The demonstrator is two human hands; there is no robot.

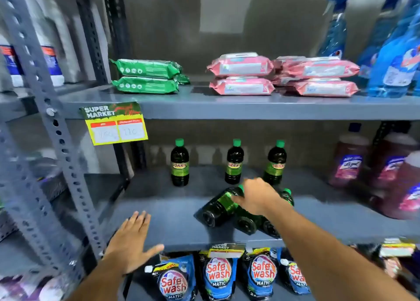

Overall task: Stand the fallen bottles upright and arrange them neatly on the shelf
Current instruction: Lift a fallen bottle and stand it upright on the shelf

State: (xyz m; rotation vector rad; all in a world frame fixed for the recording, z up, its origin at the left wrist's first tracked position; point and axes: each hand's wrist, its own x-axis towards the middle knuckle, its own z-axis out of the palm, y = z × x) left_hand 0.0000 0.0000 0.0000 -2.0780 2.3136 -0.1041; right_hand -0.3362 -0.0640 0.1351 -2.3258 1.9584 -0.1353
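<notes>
Bottles lie on their sides near the front of the middle shelf (159, 207), three fallen ones (219, 206) close together. Three more bottles (234, 162) stand up straight behind them. The right hand (255, 197) reaches far in, arm straight, fingers wrapped around the neck of one fallen bottle. The left hand (133, 241) is flat and wide, fingers spread, holding nothing, at the shelf's front edge.
</notes>
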